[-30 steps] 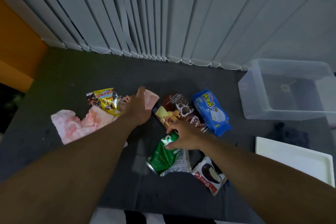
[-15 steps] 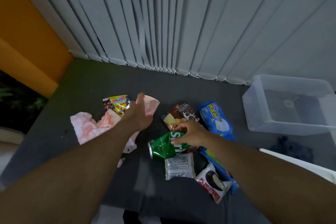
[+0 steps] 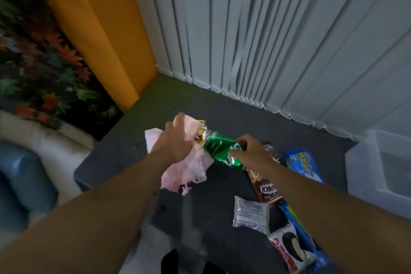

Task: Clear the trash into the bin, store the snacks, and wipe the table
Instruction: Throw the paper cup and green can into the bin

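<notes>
— Dark grey table, backed by pale vertical blinds and an orange wall panel. Which trash is in hand?

— Left hand: fingers curled round a pale pink paper cup, thumb raised along its side. A yellow foil wrapper and a crumpled pink tissue are bunched in the same grasp. The tissue hangs below the palm, over the table's left part.

— And the right hand?

— It pinches a crushed green drinks can by the near end. The can sits tilted between the two hands, and its far end meets the yellow wrapper at the left hand's fingers. The hands are close together and do not touch each other.

— Where do the snacks lie?

— On the table, beside the right forearm. A brown chocolate snack packet lies partly under the wrist, with a blue biscuit packet just to its right. A silver-white sachet lies nearer the viewer. Nearest the viewer, a white-and-red pie packet overlaps a long blue packet.

— And storage?

— A clear plastic tub stands at the right edge, well apart from both hands. A blue rounded object sits off the table at lower left, too blurred to identify.
</notes>
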Motion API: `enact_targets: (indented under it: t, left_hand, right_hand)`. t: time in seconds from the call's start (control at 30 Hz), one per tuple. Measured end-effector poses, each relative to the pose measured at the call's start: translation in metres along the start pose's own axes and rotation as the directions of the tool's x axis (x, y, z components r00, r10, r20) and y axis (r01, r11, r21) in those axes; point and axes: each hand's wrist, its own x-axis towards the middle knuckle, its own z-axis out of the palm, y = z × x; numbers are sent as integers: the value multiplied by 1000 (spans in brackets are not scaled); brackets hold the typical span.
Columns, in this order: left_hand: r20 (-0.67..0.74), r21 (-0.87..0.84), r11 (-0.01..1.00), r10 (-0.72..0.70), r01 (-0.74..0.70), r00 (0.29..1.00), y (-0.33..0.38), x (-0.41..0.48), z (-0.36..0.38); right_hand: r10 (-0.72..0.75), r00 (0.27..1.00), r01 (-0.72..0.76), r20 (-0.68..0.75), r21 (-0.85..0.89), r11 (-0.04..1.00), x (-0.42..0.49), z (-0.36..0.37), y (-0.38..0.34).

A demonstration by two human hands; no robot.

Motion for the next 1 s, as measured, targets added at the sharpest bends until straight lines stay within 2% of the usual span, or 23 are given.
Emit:
enact_targets:
  t: [0.17,0.4,0.57,0.67,1.0]
  left_hand:
    - [-50,-18,993,-116,116,992,-40,-21,-22]
    - [-78,-63,958,-284,280,956,-99,-51,-40]
    - [-99,-102,922,-382,373,919,-149,-72,-58]
    - [-117,-144,897,-434,417,893,-186,-89,-68]
    - [-72,-329,712,-674,621,735,-316,-155,-67]
  right_hand:
    - [-26,999,28,-33,45,999,11,32,-30]
    - [-191,981,192,25,-20,981,12,86,-83]
    - [-265,960,270,95,-47,962,4,139,-121]
    - [-283,942,302,184,-88,949,-3,177,-142]
    - [-268,896,340,353,-158,927,-34,322,-189]
